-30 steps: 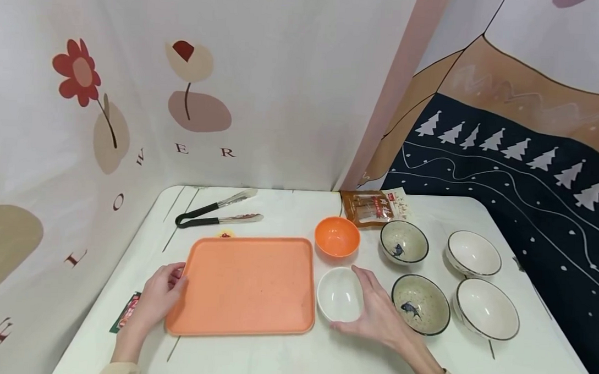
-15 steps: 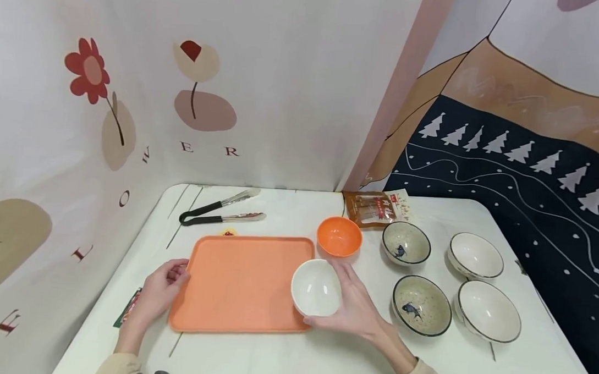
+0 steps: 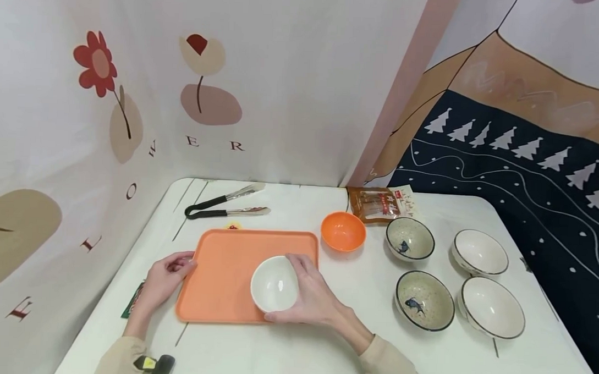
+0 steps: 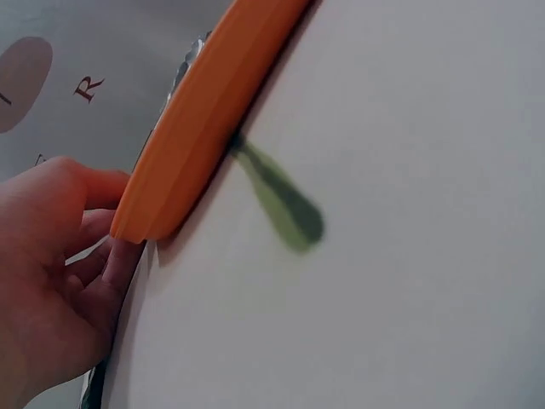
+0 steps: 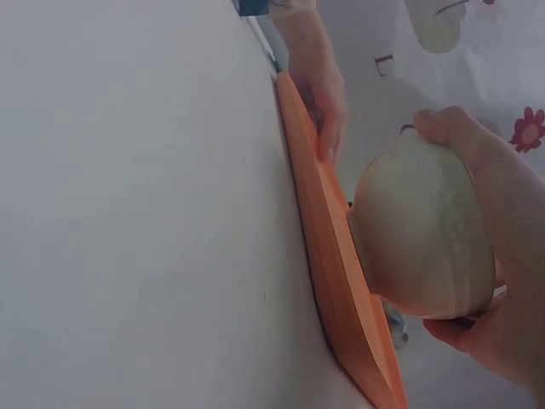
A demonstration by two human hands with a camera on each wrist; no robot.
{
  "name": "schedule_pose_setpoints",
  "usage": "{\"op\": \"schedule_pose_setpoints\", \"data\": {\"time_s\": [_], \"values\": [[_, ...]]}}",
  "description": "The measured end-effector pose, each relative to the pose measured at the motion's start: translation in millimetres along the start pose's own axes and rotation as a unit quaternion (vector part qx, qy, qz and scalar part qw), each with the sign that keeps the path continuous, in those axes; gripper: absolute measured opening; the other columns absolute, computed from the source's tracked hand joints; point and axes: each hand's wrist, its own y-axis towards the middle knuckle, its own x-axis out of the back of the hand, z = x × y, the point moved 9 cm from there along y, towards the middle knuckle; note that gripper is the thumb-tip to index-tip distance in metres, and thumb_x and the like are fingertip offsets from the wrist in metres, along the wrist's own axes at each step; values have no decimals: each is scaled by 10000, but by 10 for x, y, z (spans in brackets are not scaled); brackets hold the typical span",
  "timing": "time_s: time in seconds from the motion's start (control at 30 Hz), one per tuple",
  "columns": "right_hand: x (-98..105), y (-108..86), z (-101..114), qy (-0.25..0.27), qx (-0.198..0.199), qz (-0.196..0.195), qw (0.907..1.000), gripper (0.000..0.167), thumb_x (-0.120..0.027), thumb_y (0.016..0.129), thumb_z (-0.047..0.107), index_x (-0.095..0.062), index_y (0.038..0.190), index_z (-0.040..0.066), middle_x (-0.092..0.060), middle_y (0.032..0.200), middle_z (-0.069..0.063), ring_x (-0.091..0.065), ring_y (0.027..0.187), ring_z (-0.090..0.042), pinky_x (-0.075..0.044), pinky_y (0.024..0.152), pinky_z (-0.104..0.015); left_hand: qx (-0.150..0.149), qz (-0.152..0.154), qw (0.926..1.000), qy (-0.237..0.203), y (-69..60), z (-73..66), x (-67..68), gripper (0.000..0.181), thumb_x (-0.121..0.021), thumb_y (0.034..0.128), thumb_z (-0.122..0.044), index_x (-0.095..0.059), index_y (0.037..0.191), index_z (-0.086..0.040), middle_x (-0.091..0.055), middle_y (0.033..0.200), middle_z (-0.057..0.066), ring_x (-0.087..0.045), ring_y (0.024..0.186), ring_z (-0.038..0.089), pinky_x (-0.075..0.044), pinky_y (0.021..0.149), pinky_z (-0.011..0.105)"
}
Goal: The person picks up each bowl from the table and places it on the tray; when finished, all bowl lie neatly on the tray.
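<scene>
My right hand [image 3: 312, 293] grips a small white bowl [image 3: 262, 285] by its side, thumb near the front and fingers at the back. The bowl stands mouth up over the right half of an orange tray [image 3: 217, 272]. In the right wrist view, the bowl's foot [image 5: 362, 256] is close to the tray's rim; I cannot tell if it touches the tray floor. My left hand [image 3: 165, 278] holds the tray's left edge. The left wrist view has its fingers [image 4: 102, 187] around the tray's corner.
Behind the tray lie black-handled tongs [image 3: 227, 204]. An orange bowl [image 3: 343, 232] and a brown snack packet [image 3: 375, 205] are at the back. Two speckled bowls [image 3: 431, 310] and two white bowls [image 3: 495, 309] stand at right. A small green-red packet [image 3: 132, 302] lies partly behind the left forearm.
My right hand has carried the small white bowl leftward from the table beside the tray to over the tray. My left hand stays at the tray's left edge.
</scene>
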Motion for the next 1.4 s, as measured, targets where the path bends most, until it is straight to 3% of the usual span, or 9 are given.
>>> {"op": "schedule_pose_setpoints", "data": {"time_s": [0.27, 0.4, 0.67, 0.9, 1.17, 1.4], "values": [[-365, 219, 253, 37, 270, 289, 9992, 1159, -898, 597, 613, -390, 1519, 127, -458, 1422, -16, -495, 1278, -168, -503, 1019, -389, 105, 129, 9997, 180, 10, 15, -2, 494, -642, 996, -404, -652, 1321, -32, -646, 1008, 53, -515, 804, 6, -427, 699, 169], [-580, 327, 398, -46, 345, 603, 9976, 1179, -893, 609, 622, -358, 1545, 145, -439, 1449, -1, -480, 1295, -140, -489, 1028, -347, 225, 188, 9991, 303, -37, 56, 10, 531, -604, 1011, -437, -624, 1355, -34, -625, 1022, 66, -504, 813, 40, -419, 696, 188], [-962, 419, 694, -414, 903, 991, 9901, 1164, -858, 639, 666, -350, 1541, 135, -447, 1426, 2, -473, 1263, -71, -447, 1008, -198, 569, 294, 9968, 485, -136, 168, 45, 568, -552, 1032, -457, -576, 1402, -28, -624, 1093, 106, -498, 865, 109, -419, 690, 206], [-1082, 531, 782, -693, 1111, 801, 9881, 1132, -850, 625, 692, -377, 1506, 161, -472, 1374, 17, -474, 1212, -48, -420, 964, -141, 445, 489, 9969, 427, -64, 113, -1, 562, -562, 1033, -439, -565, 1406, -18, -622, 1047, 90, -507, 812, 84, -427, 661, 215], [-1153, 624, 800, -545, 937, 772, 9911, 1093, -848, 630, 690, -369, 1493, 220, -461, 1373, 56, -457, 1223, -28, -418, 954, -145, 165, 763, 9966, 261, 38, 26, -30, 538, -606, 1020, -396, -572, 1401, -18, -642, 994, 60, -534, 779, 36, -434, 685, 220], [-1196, 679, 861, -444, 988, 742, 9913, 1112, -872, 627, 659, -344, 1513, 241, -462, 1386, 58, -457, 1235, -26, -403, 956, -129, 150, 1001, 9945, 265, 127, -7, -41, 561, -625, 1008, -396, -560, 1409, -8, -653, 981, 71, -554, 763, 66, -451, 663, 238]]}}
